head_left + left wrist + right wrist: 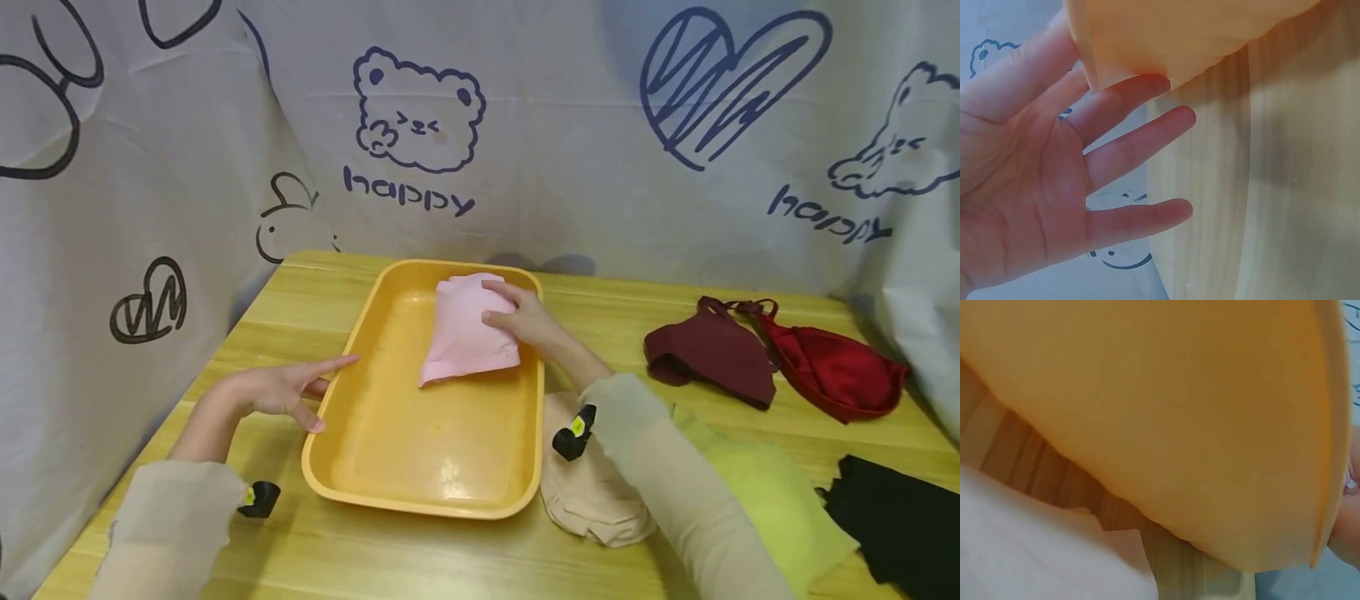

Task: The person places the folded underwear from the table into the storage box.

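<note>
A yellow plastic tray (423, 467) stands on the wooden table. Inside it, toward the back right, lies a folded pink garment (468, 329). My right hand (528, 317) reaches over the tray's right side and rests on the garment, thumb and a finger stretched across its top. In the right wrist view the tray wall (1166, 425) hides most of that hand. At the left rim is my left hand (281, 390), its fingers spread and touching the tray edge. The left wrist view shows several straight fingers (1141, 147) below the rim.
Beside the tray's right wall lies a beige garment (592, 492), partly under the right forearm. Farther right are a dark maroon bra (712, 354), a red bra (836, 367), a yellow-green garment (772, 500) and a black garment (907, 517). A drawn-on white sheet (562, 208) hangs behind the table.
</note>
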`<state>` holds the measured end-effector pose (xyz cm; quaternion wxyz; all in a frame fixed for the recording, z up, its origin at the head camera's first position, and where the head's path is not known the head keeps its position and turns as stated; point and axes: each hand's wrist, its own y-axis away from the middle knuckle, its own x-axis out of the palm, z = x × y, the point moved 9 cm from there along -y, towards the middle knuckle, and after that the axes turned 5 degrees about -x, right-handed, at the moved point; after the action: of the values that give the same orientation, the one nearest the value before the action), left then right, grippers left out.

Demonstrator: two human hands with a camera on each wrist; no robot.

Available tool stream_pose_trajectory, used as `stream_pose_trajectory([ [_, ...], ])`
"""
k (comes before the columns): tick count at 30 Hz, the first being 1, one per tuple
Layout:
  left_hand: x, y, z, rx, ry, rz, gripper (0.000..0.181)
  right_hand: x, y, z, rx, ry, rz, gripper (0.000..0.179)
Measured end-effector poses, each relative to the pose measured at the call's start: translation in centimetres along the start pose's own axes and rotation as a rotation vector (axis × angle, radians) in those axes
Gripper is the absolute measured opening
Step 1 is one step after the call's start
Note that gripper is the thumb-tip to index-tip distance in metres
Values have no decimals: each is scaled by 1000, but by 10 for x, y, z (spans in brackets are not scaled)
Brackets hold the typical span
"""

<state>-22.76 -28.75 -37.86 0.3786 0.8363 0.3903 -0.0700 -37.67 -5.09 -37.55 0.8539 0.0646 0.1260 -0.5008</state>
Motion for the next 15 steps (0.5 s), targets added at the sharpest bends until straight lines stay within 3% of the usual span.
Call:
stream_pose_trajectory([
  [5,1,1,-1,12,-7,14,104,2,-1,4,-59,236,-19,53],
  [9,0,1,-4,-18,-41,4,106,5,-2,5,-90,346,-35,53],
  [15,-1,-1,-7,-72,-87,-16,109,12,-3,2,-68,496,5,59],
])
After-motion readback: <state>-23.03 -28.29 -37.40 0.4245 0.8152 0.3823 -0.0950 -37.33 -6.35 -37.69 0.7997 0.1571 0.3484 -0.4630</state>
